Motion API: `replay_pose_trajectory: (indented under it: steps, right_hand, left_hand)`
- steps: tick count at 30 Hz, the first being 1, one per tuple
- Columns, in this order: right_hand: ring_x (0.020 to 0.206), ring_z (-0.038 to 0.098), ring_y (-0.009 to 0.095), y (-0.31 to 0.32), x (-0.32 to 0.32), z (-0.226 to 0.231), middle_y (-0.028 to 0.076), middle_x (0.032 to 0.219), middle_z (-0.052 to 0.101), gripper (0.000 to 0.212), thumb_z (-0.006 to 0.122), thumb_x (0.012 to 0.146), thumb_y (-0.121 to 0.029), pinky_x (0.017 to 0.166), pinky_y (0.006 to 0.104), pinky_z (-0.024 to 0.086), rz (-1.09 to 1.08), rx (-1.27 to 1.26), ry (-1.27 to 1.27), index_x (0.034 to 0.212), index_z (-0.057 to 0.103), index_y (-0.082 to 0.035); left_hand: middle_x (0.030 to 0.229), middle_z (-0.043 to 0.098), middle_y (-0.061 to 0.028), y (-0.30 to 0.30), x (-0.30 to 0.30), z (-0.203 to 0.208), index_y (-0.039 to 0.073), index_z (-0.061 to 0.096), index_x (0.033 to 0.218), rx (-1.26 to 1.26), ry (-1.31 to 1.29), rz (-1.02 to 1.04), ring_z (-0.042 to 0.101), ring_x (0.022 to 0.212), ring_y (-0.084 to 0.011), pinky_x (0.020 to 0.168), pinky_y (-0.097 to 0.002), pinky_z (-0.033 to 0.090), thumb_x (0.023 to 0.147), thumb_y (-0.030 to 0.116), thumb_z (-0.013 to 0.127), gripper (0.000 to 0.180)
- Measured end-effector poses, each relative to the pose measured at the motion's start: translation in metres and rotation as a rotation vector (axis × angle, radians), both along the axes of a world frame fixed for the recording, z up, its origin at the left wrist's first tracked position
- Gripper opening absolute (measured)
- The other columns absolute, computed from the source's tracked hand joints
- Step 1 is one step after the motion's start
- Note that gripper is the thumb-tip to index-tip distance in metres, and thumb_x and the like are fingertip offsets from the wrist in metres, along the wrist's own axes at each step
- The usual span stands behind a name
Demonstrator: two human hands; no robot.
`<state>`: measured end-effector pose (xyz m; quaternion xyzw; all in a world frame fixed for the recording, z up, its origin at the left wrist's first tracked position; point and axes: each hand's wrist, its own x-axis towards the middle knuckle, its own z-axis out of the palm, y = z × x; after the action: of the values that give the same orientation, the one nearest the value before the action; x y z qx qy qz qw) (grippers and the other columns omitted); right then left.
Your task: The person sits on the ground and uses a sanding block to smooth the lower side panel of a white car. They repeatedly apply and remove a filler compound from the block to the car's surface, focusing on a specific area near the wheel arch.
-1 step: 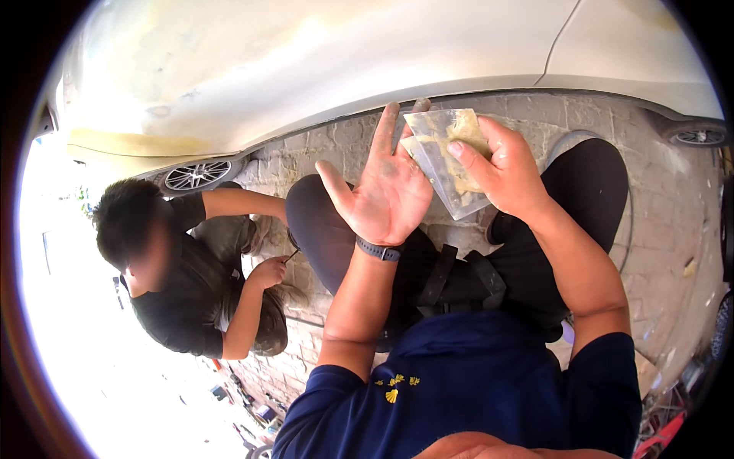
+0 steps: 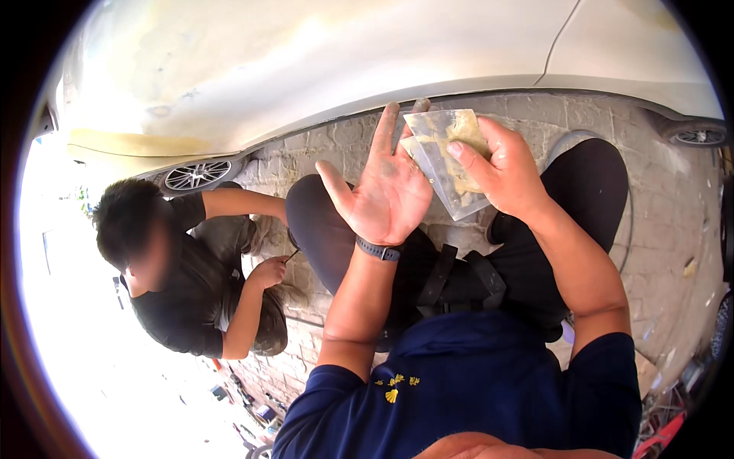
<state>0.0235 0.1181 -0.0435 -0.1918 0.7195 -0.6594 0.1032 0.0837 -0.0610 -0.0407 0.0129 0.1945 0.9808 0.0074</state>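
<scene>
My right hand [image 2: 505,168] grips clear plastic spreaders [image 2: 459,200], apparently two overlapping sheets, with the thumb pressed on top. Dried-looking yellowish filler is smeared over them. Beside their left edge is my left hand [image 2: 390,187], palm up with its fingers spread and nothing lying in it. Grey smudges mark its palm and fingertips, and some of its fingers are partly hidden behind the plastic. A dark watch band [image 2: 377,249] circles the left wrist. Beyond both hands runs the pale side of a car [image 2: 367,46], with a yellowish patch [image 2: 138,141] low at the left.
On the left a co-worker [image 2: 187,283] in dark clothes crouches close to my knee, holding a thin dark tool [image 2: 292,255]. Car wheels show at left [image 2: 197,176] and far right [image 2: 699,137]. Stone paving [image 2: 306,149] lies underfoot. A red object [image 2: 664,434] is at the lower right.
</scene>
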Motion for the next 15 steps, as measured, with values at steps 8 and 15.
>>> replay_pose_trajectory:
  steps: [8, 15]
  right_hand:
    - [0.079, 0.063, 0.012, -0.009, 0.006, -0.006, 0.011, 0.089, 0.073, 0.024, 0.07, 0.101, -0.017, 0.073, 0.0337, 0.053, -0.035, -0.032, -0.038, 0.114, 0.066, 0.003]
    - [0.081, 0.061, 0.009, -0.014, 0.012, -0.012, 0.007, 0.092, 0.073, 0.025, 0.068, 0.104, -0.02, 0.073, 0.031, 0.052, -0.017, -0.117, -0.174, 0.111, 0.066, 0.004]
  left_hand:
    - [0.175, 0.014, -0.0171, 0.003, -0.003, -0.004, 0.004, 0.008, 0.169, 0.007, 0.072, 0.081, 0.014, 0.162, -0.0328, 0.131, -0.0503, 0.014, 0.09, 0.091, 0.036, 0.12]
    - [0.176, 0.01, -0.0165, 0.013, -0.005, -0.005, 0.003, 0.009, 0.169, -0.105, 0.134, 0.229, 0.009, 0.162, -0.0336, 0.131, -0.0526, 0.013, 0.092, 0.088, 0.037, 0.118]
